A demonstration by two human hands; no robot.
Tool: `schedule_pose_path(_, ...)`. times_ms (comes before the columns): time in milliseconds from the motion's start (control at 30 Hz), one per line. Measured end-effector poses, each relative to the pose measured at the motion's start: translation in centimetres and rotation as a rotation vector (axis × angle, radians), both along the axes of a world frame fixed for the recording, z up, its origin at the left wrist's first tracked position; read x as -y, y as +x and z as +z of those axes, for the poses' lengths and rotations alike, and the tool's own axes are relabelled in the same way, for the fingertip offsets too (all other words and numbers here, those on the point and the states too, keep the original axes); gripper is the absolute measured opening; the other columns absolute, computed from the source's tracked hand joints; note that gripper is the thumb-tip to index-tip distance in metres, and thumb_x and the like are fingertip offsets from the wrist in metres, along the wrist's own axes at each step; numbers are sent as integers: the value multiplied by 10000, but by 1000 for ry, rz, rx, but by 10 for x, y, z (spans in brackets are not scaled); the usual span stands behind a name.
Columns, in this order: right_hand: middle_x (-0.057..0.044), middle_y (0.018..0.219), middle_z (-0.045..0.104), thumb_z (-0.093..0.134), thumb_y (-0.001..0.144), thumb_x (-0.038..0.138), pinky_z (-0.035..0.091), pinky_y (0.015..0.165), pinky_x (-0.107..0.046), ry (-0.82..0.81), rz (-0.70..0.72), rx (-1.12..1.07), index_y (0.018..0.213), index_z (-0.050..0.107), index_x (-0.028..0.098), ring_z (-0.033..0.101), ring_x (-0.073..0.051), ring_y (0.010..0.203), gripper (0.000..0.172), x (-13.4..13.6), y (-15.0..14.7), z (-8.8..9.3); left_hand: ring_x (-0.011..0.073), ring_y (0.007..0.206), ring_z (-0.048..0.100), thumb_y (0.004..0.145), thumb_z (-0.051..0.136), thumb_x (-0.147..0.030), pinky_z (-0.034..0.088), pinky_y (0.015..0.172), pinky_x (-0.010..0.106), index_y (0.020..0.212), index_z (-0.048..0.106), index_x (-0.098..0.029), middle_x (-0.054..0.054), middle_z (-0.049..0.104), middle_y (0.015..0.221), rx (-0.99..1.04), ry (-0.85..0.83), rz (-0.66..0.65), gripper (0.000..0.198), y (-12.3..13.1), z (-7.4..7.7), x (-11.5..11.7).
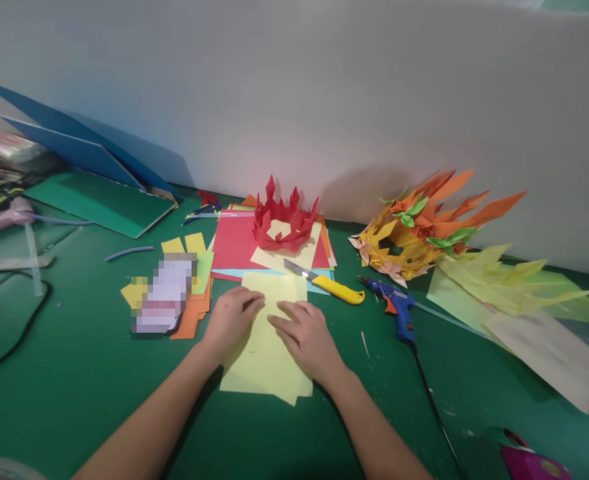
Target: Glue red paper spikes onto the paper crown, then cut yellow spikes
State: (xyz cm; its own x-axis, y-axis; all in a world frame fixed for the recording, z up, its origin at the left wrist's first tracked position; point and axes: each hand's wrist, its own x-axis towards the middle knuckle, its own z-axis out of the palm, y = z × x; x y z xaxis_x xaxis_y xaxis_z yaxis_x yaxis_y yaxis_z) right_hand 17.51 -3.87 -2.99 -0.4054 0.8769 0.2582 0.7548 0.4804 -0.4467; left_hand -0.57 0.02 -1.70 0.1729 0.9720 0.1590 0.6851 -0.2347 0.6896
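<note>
A pale yellow sheet of paper (274,293) lies on the green table (74,387) right in front of me. My left hand (230,320) rests on its left edge with the fingers curled and pressed down on the paper. My right hand (304,337) lies flat on the sheet's middle, fingers stretched out toward the left hand. A yellow-handled utility knife (329,285) lies just beyond the sheet, blade out. Behind it sits a stack of coloured paper (232,243) with a red folded paper crown (284,220) on top.
A blue glue gun (397,307) with a black cord lies at the right. Orange and yellow folded paper flowers (419,227) and pale yellow sheets (504,283) fill the right side. Small yellow and orange squares (194,293) sit at the left; blue boards (74,150) lean on the wall.
</note>
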Motion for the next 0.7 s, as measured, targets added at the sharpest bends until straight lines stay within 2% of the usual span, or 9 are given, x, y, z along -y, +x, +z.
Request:
schedule_pose_path(400,-54,1240,609,491,914,215,407,909,-425,-28,0,21,1106,670,287,489,-243,1094,272,1,-1,2,174,674,587,821,513,-208,494,648,297,804,679,-182,32,610,753,-106,52,-52,169,2,2,2)
schedule_pose_path(500,-57,1243,611,485,913,218,416,911,-426,-35,2,25,1121,659,280,501,-241,1096,279,0,-2,4,171,691,595,815,494,-177,500,660,295,828,670,-183,36,600,790,-128,47,-71,177,2,2,3)
schedule_pose_path(700,-109,1264,595,440,913,216,420,956,-415,-102,-95,-24,1212,594,147,512,-246,1125,344,-6,4,8,180,730,614,824,464,-171,505,688,304,876,674,-171,54,605,834,-123,-6,-60,216,3,2,3)
